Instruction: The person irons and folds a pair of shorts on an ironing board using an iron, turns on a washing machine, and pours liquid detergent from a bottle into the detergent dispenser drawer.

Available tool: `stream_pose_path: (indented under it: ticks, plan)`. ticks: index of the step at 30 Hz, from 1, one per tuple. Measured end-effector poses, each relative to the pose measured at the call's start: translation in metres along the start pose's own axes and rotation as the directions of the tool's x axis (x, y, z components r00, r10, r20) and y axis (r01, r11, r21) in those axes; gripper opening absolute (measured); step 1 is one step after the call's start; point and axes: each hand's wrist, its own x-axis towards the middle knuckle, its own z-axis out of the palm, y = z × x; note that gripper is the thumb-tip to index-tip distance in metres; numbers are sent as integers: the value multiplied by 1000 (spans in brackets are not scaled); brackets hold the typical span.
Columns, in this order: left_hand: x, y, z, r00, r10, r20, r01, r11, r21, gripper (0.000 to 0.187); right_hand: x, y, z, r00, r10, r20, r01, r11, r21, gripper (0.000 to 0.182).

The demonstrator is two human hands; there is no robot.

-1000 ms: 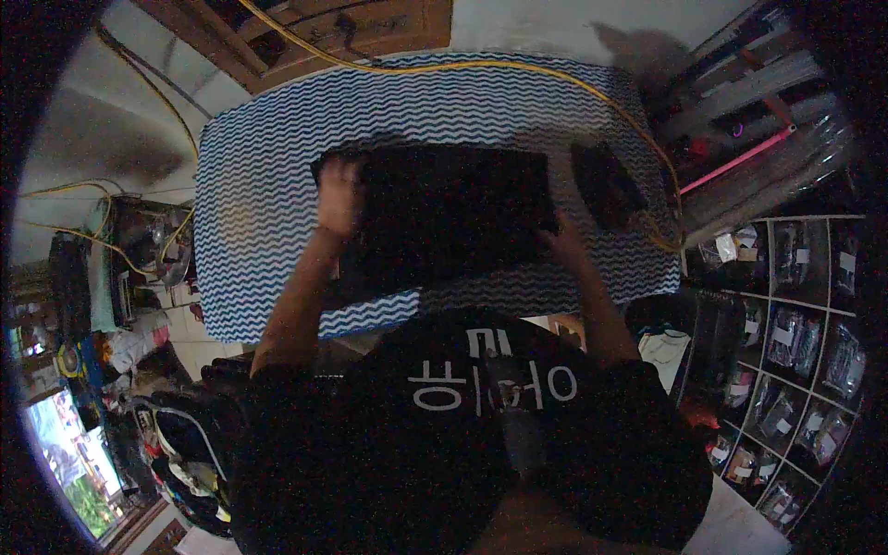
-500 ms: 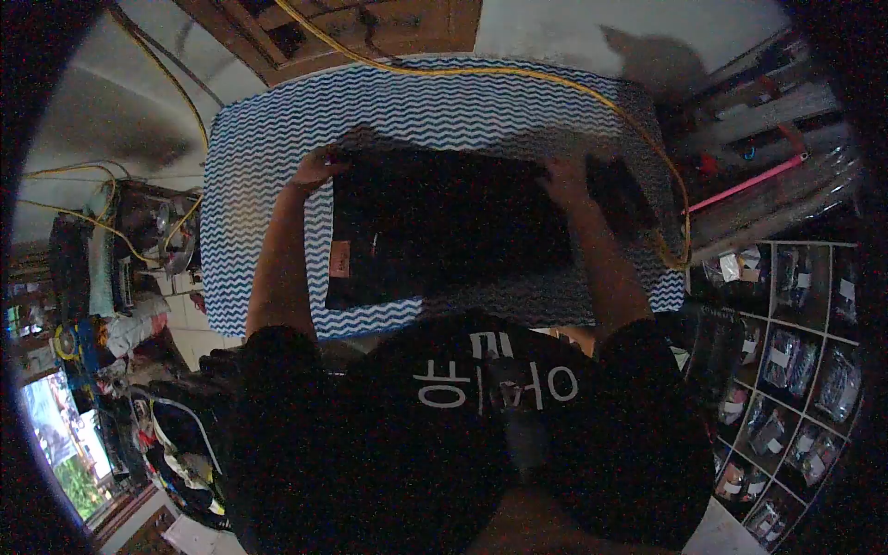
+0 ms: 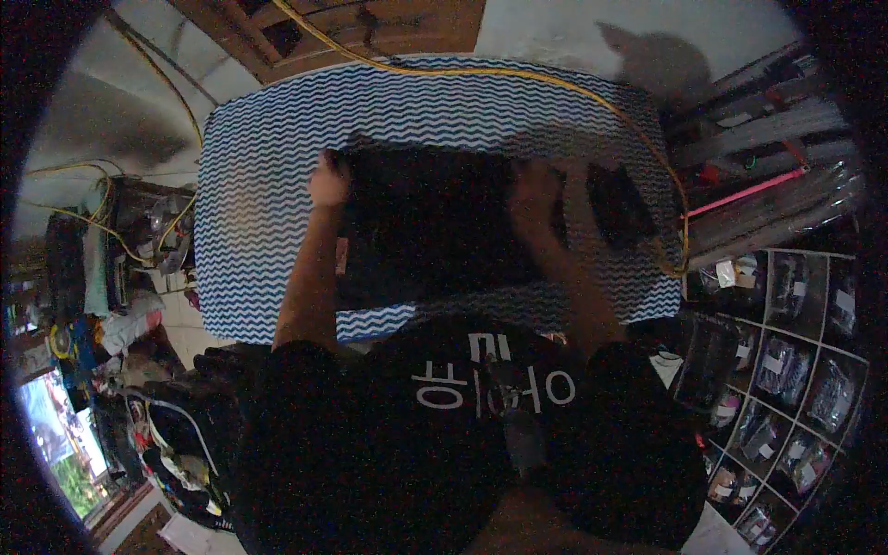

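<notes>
A black cloth item lies on the table covered with blue and white zigzag cloth. At its upper left corner, my left hand has its fingers closed on the black cloth. My right hand is at the cloth's right side, dark and blurred, so its fingers cannot be made out. A small brown-orange label shows at the cloth's left edge, beside my left forearm.
To the right of the cloth lies a dark object. A yellow cord runs across the table's far side and down its right. Shelves with plastic-wrapped items stand at the right, near a pink rod.
Both hands have moved inward, toward each other. My left hand has gone from spread fingers to a closed grip, and the black cloth's left and right edges lie closer together.
</notes>
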Motion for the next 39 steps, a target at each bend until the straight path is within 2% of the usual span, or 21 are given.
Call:
stream_pose_path:
  ticks: [1, 2, 4, 5, 6, 8, 9, 12, 14, 15, 16, 17, 20, 23, 26, 28, 30, 32, 33, 36, 39]
  plan:
    - [-14, 17, -21, 1000, -20, 23, 23, 986, -162, 42, -9, -14, 24, 995, -37, -94, 50, 989, 137, 32]
    - [-10, 7, -12, 996, 87, 29, -70, 924, -375, 45, -19, -27, 48, 980, -74, -187, 122, 958, 260, 38]
    - [1, -22, 10, 959, 283, -29, -212, 644, -735, 52, -29, -64, 20, 964, -262, -41, 265, 959, 101, 53]
    - [-6, -8, -14, 953, 285, 107, -84, 584, -807, 64, -26, -61, 10, 974, -132, 186, 102, 982, 160, 58]
    - [-1, -19, -7, 949, 304, 88, -163, 706, -689, 62, -24, -55, -1, 913, -9, 408, -72, 981, 182, 63]
    - [8, -50, 7, 937, 345, 57, -298, 873, -387, 58, -48, -21, 10, 883, 146, 446, -259, 944, 203, 68]
    - [7, -40, 2, 959, 273, 80, -238, 924, -300, 57, -67, 6, 26, 945, 200, 260, -265, 933, 245, 68]
    - [-8, 11, -16, 993, 87, 82, -83, 996, -43, 54, -92, 21, 9, 901, 347, 263, -372, 927, 51, 64]
    - [-14, 29, -16, 1000, 20, 10, -21, 994, 105, 55, -109, 45, 32, 924, 293, 247, -288, 956, -57, 61]
    - [-14, 25, -11, 994, 78, -77, -77, 997, 17, 55, -103, 48, 31, 935, 260, 241, -241, 965, -106, 60]
    - [-15, 16, -3, 978, 125, -168, -137, 989, -62, 56, -93, 60, 27, 923, 319, 216, -269, 936, -229, 57]
    - [-18, 7, 1, 952, 161, -259, -200, 971, -133, 57, -63, 63, -9, 908, 374, 187, -295, 891, -346, 55]
    - [-38, 26, -37, 999, 32, -42, -46, 912, -407, 53, -43, 118, -33, 848, 470, 246, -453, 883, -128, 52]
    - [-42, 21, -27, 902, 233, -363, -248, 969, 6, 54, -54, 147, -36, 810, 477, 342, -495, 868, -38, 53]
    - [-77, 51, -8, 822, 501, -269, -537, 840, -76, 59, -87, 125, -21, 751, 500, 431, -530, 846, -58, 54]
    - [-124, 83, 20, 849, 518, 99, -514, 855, -71, 58, -110, 103, -9, 689, 528, 497, -571, 817, -78, 54]
    - [-169, 106, 28, 679, 718, 154, -705, 696, -134, 63, -129, 88, 4, 624, 562, 543, -615, 782, -103, 55]
    - [-200, 119, 20, 662, 705, 254, -706, 700, -103, 67, -141, 83, 16, 658, 565, 498, -615, 785, -78, 55]
    - [-207, 122, 16, 650, 697, 303, -710, 699, -87, 69, -146, 83, 20, 719, 544, 433, -592, 805, -29, 57]
    - [-207, 118, 17, 646, 697, 313, -712, 697, -84, 73, -142, 79, 13, 730, 453, 511, -603, 780, 170, 61]
    - [-208, 107, 31, 641, 715, 280, -738, 674, -30, 69, -137, 61, -20, 771, 395, 499, -522, 841, 141, 60]
